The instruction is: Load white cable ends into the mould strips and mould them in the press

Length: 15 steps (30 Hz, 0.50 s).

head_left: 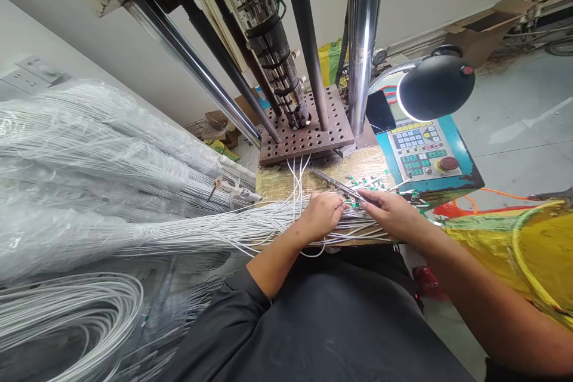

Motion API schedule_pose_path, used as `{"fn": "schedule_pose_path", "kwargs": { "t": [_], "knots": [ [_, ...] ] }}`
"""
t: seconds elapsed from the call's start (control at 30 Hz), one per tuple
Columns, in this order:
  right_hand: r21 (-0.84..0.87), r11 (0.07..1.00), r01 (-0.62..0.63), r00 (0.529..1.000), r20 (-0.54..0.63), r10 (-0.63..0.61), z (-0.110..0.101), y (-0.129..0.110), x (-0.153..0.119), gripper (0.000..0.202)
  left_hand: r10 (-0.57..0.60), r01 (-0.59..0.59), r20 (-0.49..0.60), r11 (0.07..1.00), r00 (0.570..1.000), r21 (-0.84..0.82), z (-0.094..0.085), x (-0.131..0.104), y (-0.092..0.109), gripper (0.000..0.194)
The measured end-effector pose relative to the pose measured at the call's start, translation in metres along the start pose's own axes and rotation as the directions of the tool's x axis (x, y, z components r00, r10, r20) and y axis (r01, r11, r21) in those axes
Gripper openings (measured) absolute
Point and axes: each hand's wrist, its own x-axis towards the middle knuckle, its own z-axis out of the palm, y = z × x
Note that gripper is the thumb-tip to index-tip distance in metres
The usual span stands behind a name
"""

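Head view, from left to right. Plastic-wrapped bundles (147, 161) lay at the far left, above a loose coil (129, 310). The white cables (215, 224) ran as a thick sheaf across the worktop (275, 179), beneath the person's forearm. A few strands curved up to the front edge of the perforated plate (333, 134). The left hand (321, 213) rested over the sheaf, its fingers drawn together near the green-tipped ends (369, 181); whether it pinched a strand could not be told. A slim metal tool (331, 179) slanted between the hands, its near end held between thumb and fingers of the right hand (388, 210). Singly, each cable was probably light, smooth and springy, bending readily but prone to tangling; the whole sheaf was likely heavy. The best hold was judged to be just behind the tip, sparing the small, possibly fragile end.
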Motion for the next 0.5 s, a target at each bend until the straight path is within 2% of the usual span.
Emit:
{"fn": "schedule_pose_path", "kwargs": {
  "t": [0.17,0.3,0.4,0.5],
  "knots": [
    [-0.087,0.995,-0.049,0.999,-0.024,0.047,0.000,-0.006,0.001,0.056,-0.002,0.001,-0.016,0.998,1.000,-0.067,-0.001,0.000,-0.001,0.028],
    [-0.167,0.982,-0.087,0.995,-0.069,0.076,0.001,-0.012,0.001,0.052,-0.013,0.004,-0.049,0.981,0.999,-0.193,-0.008,0.003,-0.007,0.036],
    [-0.191,0.980,-0.058,0.996,-0.073,0.044,-0.001,-0.012,0.000,0.049,0.001,-0.010,-0.076,0.993,0.997,-0.121,-0.010,0.004,-0.011,0.035],
    [-0.200,0.979,-0.034,0.997,-0.081,0.018,-0.005,-0.012,-0.001,0.048,0.068,-0.068,0.001,0.997,0.998,0.023,-0.011,0.004,-0.013,0.034]
  ]
}}
